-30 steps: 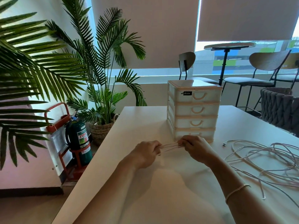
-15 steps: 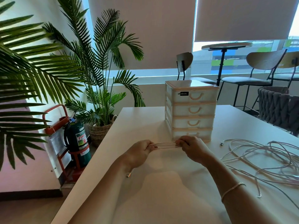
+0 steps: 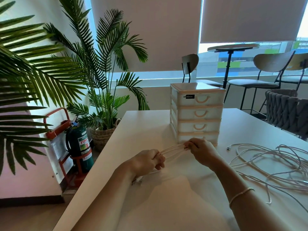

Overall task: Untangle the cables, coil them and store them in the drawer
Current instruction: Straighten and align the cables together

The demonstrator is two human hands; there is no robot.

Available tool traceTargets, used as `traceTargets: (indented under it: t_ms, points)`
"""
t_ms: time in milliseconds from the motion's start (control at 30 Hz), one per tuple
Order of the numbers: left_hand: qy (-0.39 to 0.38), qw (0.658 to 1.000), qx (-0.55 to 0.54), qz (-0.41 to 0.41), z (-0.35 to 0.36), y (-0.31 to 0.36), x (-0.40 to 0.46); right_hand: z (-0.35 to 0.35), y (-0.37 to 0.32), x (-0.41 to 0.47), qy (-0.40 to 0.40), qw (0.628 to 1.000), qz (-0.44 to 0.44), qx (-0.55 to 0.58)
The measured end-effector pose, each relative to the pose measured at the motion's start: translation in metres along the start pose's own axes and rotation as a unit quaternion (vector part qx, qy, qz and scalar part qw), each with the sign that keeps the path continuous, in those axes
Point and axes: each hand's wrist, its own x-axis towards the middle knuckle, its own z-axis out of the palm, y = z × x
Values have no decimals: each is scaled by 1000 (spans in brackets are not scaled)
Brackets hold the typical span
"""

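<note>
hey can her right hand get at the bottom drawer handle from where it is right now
Probably not yet. The right hand is right in front of the bottom drawer with nothing between them, but it and the left hand both grip the coiled cable. It would have to let go first.

Just beyond the right fingers [image 3: 189, 146] the drawer unit [image 3: 197, 112] blocks the way. Right of them, loose cables [image 3: 275, 161] sprawl over the bench [image 3: 145, 124]; bare bench lies left and nearer.

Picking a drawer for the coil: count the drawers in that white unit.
4, stacked in the unit: top, second, third, bottom partly behind the right hand. All closed.
</note>
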Motion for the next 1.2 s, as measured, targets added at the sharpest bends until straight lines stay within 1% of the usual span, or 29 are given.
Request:
traceTargets:
  t_ms: [167,267,433,567,700,833,933,1067,1133,1200]
  points:
    - [-53,998,-33,-5,1,3,0,-1,3,2,30,999,2,-14]
    - [-48,999,-7,3,-3,-1,-1,-1,4,3,27,1000,8,-12]
    - [-37,999,-2,-4,-8,-1,-1,1,2,3,22,999,7,-24]
    - [-51,998,-43,-14,-12,4,-7,-1,2,3,23,999,20,-22]
    - [-50,998,-27,-32,-16,6,-12,-2,5,4,34,999,24,-20]
    - [0,993,115,-6,-18,4,-12,-3,7,5,30,999,10,-7]
    - [34,982,186,10,-19,-1,-11,-2,4,3,31,999,1,7]
    - [76,977,200,20,-11,5,-3,2,-3,0,19,999,-4,33]
    - [104,978,175,42,-1,19,4,3,-5,-1,14,999,-4,39]
    - [118,984,132,36,9,31,13,5,-7,-3,5,999,-10,30]
